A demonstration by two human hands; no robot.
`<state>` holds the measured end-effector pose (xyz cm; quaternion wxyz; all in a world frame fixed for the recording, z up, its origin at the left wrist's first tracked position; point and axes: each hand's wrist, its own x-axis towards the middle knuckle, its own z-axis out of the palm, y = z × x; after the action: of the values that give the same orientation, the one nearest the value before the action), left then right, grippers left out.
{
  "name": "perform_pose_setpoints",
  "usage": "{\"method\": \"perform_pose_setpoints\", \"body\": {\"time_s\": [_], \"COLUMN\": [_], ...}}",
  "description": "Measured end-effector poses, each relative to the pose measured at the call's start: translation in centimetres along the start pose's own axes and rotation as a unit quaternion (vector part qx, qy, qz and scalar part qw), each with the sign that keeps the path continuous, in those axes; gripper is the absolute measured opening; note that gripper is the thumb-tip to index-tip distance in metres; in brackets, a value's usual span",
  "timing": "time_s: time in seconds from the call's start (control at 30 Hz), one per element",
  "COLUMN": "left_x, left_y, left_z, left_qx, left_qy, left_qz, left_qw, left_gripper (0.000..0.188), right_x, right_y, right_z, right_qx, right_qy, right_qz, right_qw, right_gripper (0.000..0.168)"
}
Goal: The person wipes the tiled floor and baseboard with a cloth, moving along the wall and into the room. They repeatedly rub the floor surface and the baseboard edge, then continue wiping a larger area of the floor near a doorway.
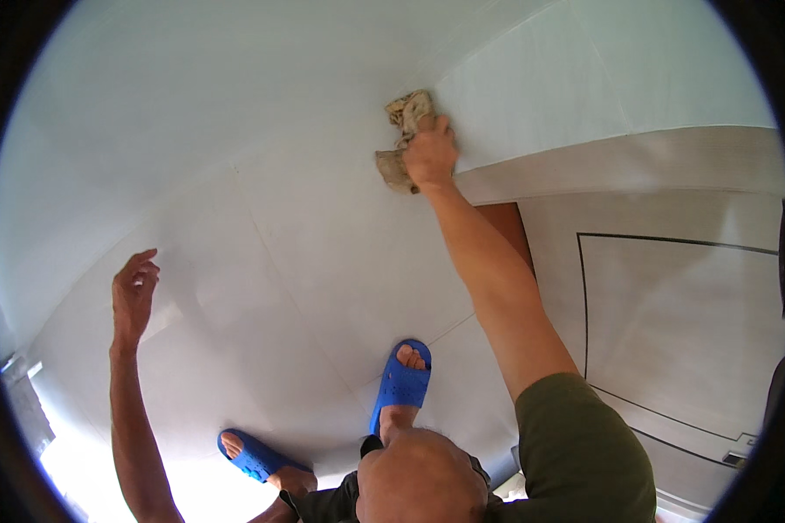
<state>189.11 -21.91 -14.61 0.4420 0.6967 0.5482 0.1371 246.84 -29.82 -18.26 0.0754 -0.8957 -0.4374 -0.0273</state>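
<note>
My right hand [430, 153] presses on a crumpled, dirty beige cloth [392, 168], its fingers bent over the fabric. One bunched end of the cloth sticks out past the fingertips, and another part spreads out to the left of the wrist. Beneath it is a pale, smooth tiled surface [314, 216], near a corner where pale panels meet. My left hand [136, 284] is raised at the left with nothing in it, fingers loosely bent and the index finger reaching out furthest. It appears apart from the surface.
Bare feet in blue slide sandals [402, 386] stand below, with a bent knee [425, 474] at the bottom. On the right is a light wood-look panel [680, 307] with dark outlines and a metal fitting [734, 459]. A reddish-brown piece [507, 225] shows behind my right forearm.
</note>
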Motion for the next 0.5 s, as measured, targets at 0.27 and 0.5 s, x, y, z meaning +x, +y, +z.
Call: {"method": "perform_pose_setpoints", "body": {"time_s": [0.27,0.5], "left_x": [-0.3,-1.3], "left_y": [-1.1,-0.4], "left_z": [-0.3,1.5], "left_qx": [-0.019,0.006], "left_qy": [0.008,-0.028], "left_qz": [0.018,-0.019], "left_qw": [1.000,0.999], "left_gripper": [0.034,0.030], "right_x": [1.3,4.1], "right_y": [-0.3,-1.2], "right_z": [-5.1,-5.9], "right_qx": [-0.093,-0.378], "right_qy": [-0.016,0.015], "right_qz": [-0.235,-0.307], "right_qw": [0.967,0.873], "right_gripper": [0.046,0.043]}}
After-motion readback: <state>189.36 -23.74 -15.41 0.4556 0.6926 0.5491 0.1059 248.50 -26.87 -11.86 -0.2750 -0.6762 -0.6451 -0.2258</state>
